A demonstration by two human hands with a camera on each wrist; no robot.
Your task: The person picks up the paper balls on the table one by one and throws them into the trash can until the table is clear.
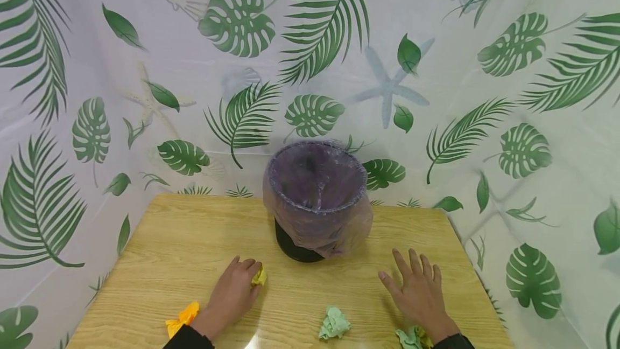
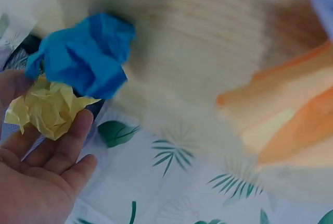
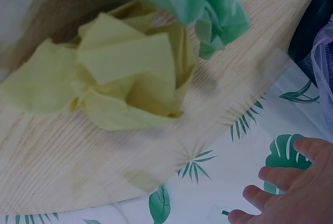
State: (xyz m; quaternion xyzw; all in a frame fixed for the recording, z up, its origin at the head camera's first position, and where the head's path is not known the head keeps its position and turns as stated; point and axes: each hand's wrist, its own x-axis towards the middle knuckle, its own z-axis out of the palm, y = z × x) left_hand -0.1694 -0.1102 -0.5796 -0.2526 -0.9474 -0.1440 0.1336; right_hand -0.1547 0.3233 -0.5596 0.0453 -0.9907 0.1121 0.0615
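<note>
My left hand (image 1: 233, 291) pinches a crumpled yellow paper ball (image 2: 51, 110) between thumb and fingers, low over the table left of the bin. A crumpled blue paper ball (image 2: 88, 54) overlaps the yellow one in the left wrist view; in the head view it is hidden. Near the left wrist lies an orange paper ball (image 1: 183, 319). On the right, my right hand (image 1: 417, 291) is spread with straight fingers, holding nothing. Below its wrist are another yellow paper ball (image 3: 130, 73) and a green one (image 3: 208, 10). A pale green paper ball (image 1: 334, 323) sits between the hands.
A dark mesh bin (image 1: 295, 249) with a translucent purple liner (image 1: 319, 230) folded over its rim stands at the table's back middle. The wooden table (image 1: 203, 230) meets a leaf-patterned cloth backdrop (image 1: 310, 69) at the back and sides.
</note>
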